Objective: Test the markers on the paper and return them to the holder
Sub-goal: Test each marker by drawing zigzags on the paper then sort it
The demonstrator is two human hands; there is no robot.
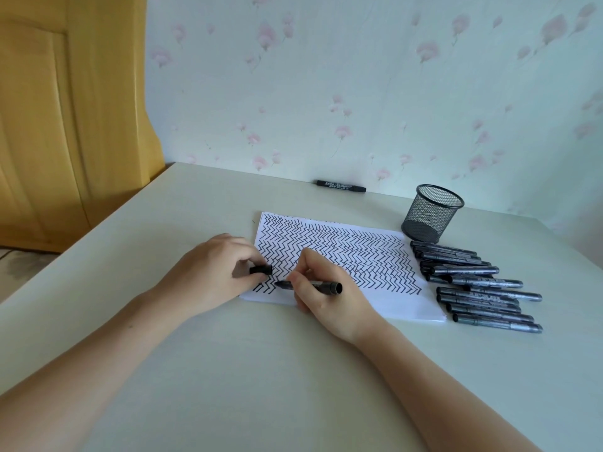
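Right hand (321, 290) pinches the uncapped marker (310, 285), long axis running left-right, tip pointing left on the paper (375, 301), looks like touching, tbh hard to tell. Left hand (208, 272) pinches the cap (261, 270) just beside the tip. Holder (430, 213) sits far right, nearer the right hand.

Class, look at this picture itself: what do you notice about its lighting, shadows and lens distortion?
Head view: soft, even light with only faint shadows under the holder and the right hand; the wide lens bows the table edges and the door; no strong glare.
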